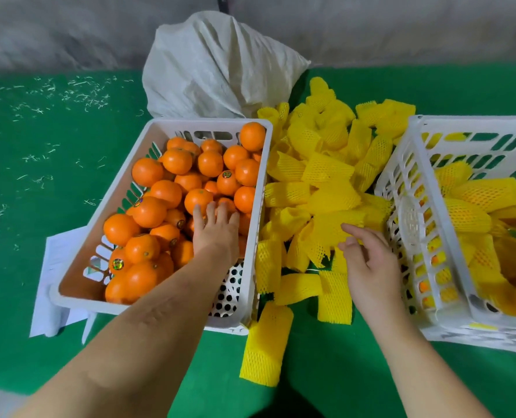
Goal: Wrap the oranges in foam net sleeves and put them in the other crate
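A white crate (75,260) on the left holds several bare oranges (166,193). My left hand (216,227) lies inside it, fingers spread over an orange near the right wall, not closed around it. A heap of yellow foam net sleeves (320,173) fills the gap between the crates. My right hand (368,260) hovers over the near part of that heap, fingers loosely apart, fingertips touching a sleeve without gripping it. The white crate on the right (401,188) contains several oranges wrapped in yellow sleeves (474,206).
A white woven sack (214,67) stands behind the left crate. White paper (54,267) lies under the left crate's near corner. One loose sleeve (265,345) rests on the green table surface (39,182) close to me. A grey wall runs along the back.
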